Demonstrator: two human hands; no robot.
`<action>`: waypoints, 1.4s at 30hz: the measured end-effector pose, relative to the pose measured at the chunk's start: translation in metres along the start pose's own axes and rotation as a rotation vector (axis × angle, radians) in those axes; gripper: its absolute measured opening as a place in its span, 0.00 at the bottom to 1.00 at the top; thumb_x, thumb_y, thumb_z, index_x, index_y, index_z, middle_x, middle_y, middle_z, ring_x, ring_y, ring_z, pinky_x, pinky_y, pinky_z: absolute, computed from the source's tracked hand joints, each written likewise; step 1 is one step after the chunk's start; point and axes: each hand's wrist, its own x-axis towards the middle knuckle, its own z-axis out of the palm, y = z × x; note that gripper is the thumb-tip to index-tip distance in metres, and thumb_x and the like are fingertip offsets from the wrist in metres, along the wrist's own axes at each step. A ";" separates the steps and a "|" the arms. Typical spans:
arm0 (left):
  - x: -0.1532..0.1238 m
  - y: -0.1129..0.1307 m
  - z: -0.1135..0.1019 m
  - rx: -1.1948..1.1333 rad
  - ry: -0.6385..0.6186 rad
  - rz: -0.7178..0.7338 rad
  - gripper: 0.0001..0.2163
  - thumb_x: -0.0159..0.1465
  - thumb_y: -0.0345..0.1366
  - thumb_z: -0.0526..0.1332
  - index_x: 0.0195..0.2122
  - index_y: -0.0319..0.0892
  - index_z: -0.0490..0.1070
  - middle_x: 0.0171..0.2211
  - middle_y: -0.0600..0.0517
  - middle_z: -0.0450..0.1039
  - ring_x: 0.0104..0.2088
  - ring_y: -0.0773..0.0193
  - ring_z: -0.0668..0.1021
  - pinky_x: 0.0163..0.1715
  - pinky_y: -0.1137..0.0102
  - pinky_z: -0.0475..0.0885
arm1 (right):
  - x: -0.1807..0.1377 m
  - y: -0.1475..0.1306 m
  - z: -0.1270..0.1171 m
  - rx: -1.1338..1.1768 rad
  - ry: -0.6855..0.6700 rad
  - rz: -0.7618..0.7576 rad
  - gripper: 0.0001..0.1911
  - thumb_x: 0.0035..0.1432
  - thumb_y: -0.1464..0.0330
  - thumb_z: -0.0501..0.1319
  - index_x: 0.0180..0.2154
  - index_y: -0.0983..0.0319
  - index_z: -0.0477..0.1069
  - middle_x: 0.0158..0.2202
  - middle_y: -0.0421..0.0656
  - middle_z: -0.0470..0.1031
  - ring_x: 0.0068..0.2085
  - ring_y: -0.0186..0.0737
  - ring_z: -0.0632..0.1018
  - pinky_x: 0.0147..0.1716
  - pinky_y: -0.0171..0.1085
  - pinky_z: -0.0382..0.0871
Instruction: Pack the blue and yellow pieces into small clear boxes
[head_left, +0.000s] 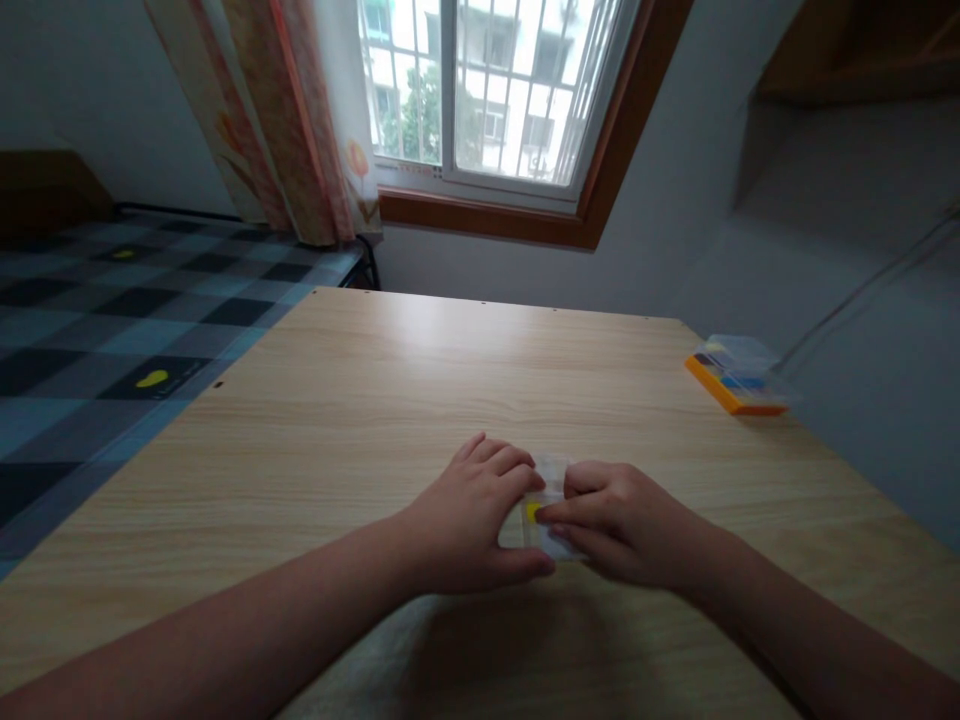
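Observation:
A small clear plastic box (553, 472) with an opened lid lies on the wooden table in front of me. My left hand (480, 520) grips its left side, with fingers along the far edge and the thumb at the near edge. A small yellow piece (533, 512) shows inside the box, at its left end. My right hand (619, 515) reaches over the box from the right with its fingers drawn together. Its index fingertip is at the yellow piece, and the hand covers much of the box.
The light wooden table (360, 400) fills the space before me. An orange case with a clear lid (739, 385) sits at its right edge, colored things inside. A bed with a checked cover (135, 330) stands left; a barred window (495, 100) and wall lie behind.

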 end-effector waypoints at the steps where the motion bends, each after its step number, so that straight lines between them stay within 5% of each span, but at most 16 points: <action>1: 0.000 0.000 0.000 -0.001 -0.001 0.000 0.27 0.55 0.54 0.73 0.50 0.44 0.73 0.51 0.46 0.74 0.53 0.46 0.73 0.63 0.47 0.57 | 0.000 0.000 0.000 0.014 0.005 -0.002 0.13 0.70 0.68 0.56 0.42 0.60 0.80 0.32 0.42 0.70 0.33 0.35 0.71 0.32 0.36 0.59; 26: 0.000 0.000 -0.001 0.004 0.003 0.000 0.26 0.55 0.54 0.72 0.49 0.45 0.74 0.50 0.46 0.74 0.52 0.46 0.73 0.62 0.47 0.59 | -0.001 0.007 0.002 0.037 0.058 -0.019 0.13 0.70 0.67 0.57 0.43 0.60 0.81 0.30 0.42 0.72 0.30 0.34 0.71 0.30 0.35 0.61; 32: 0.000 0.000 0.000 0.005 0.002 -0.007 0.27 0.55 0.53 0.73 0.51 0.45 0.73 0.51 0.46 0.74 0.53 0.46 0.73 0.63 0.47 0.57 | 0.001 0.018 -0.002 0.039 0.295 0.166 0.13 0.70 0.66 0.58 0.44 0.60 0.81 0.31 0.44 0.74 0.33 0.38 0.74 0.34 0.37 0.66; 37: 0.001 0.001 -0.001 0.002 -0.011 -0.007 0.27 0.55 0.53 0.73 0.51 0.44 0.73 0.52 0.45 0.74 0.54 0.45 0.73 0.64 0.46 0.56 | 0.005 0.027 0.001 -0.032 0.270 0.325 0.17 0.70 0.65 0.57 0.55 0.63 0.76 0.40 0.48 0.77 0.44 0.45 0.75 0.47 0.44 0.69; 42: 0.000 0.000 0.000 0.010 -0.003 -0.018 0.28 0.55 0.53 0.72 0.52 0.44 0.73 0.54 0.43 0.72 0.55 0.44 0.73 0.64 0.44 0.56 | 0.008 0.026 0.006 -0.035 0.231 0.367 0.15 0.71 0.65 0.56 0.50 0.61 0.79 0.40 0.47 0.76 0.44 0.44 0.75 0.46 0.43 0.68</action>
